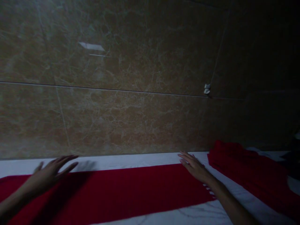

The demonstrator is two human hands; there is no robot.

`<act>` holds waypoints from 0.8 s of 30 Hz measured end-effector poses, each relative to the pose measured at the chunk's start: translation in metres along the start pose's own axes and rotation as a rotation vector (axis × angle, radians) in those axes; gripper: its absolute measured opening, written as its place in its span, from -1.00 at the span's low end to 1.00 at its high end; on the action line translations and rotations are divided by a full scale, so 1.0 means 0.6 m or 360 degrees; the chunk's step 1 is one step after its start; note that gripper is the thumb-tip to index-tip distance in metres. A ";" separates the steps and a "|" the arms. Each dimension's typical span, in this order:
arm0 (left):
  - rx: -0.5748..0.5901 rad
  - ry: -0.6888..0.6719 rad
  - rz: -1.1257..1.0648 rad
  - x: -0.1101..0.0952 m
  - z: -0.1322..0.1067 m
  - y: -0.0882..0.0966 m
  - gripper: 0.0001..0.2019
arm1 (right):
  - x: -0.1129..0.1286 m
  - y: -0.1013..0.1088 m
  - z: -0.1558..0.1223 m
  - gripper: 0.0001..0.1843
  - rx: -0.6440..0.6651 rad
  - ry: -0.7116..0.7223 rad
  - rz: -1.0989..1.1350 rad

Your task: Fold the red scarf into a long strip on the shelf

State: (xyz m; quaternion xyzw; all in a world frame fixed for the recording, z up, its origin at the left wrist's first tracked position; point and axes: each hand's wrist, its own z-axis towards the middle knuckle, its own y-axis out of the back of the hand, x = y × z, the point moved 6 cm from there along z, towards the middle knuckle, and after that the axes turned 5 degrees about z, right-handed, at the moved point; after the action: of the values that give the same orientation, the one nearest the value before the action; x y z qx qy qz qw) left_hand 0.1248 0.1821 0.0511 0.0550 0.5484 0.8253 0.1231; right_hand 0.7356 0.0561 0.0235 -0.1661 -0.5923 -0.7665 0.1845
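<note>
The long flat red cloth (122, 193) lies spread on the white sheet-covered surface (131, 159), its far edge running along the brown marble-tiled wall (117, 93). Your left hand (50, 173) is over the left part of this cloth, fingers apart and flat, a little blurred, so I cannot tell if it presses the cloth or only hovers. Your right hand (194, 167) rests at the cloth's right far corner, fingers spread and holding nothing. To the right of the cloth, apart from it, a second crumpled red fabric (243, 168) lies on the same sheet.

The light is weak, so you can easily miss a wrinkle. If both palms push with unequal force, the cloth can slide on the smooth sheet and turn crooked. The fringe (209, 190) near your right wrist can catch and fold under.
</note>
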 end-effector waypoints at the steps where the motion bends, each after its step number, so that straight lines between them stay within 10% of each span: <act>1: 0.0116 -0.0027 -0.0073 -0.048 0.012 -0.014 -0.36 | -0.005 0.001 0.007 -0.27 -0.0024 -0.0015 -0.0008; 5: 0.0359 -0.0364 -0.0286 -0.232 0.018 -0.063 -0.38 | -0.016 -0.014 0.004 -0.26 0.0010 -0.0017 -0.0024; 8: 0.0413 -0.0477 -0.0334 -0.287 0.005 -0.090 -0.45 | -0.012 -0.027 -0.010 -0.26 0.0120 0.0027 -0.0017; 24: 0.0476 -0.0376 -0.0851 -0.220 -0.012 -0.063 -0.42 | -0.034 0.007 -0.018 0.07 0.0394 -0.0184 0.0332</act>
State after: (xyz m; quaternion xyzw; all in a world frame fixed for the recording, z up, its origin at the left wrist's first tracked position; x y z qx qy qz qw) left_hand 0.2558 0.1547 0.0194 0.0217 0.6405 0.6620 0.3888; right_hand 0.7549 0.0462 0.0146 -0.2464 -0.6714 -0.6535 0.2479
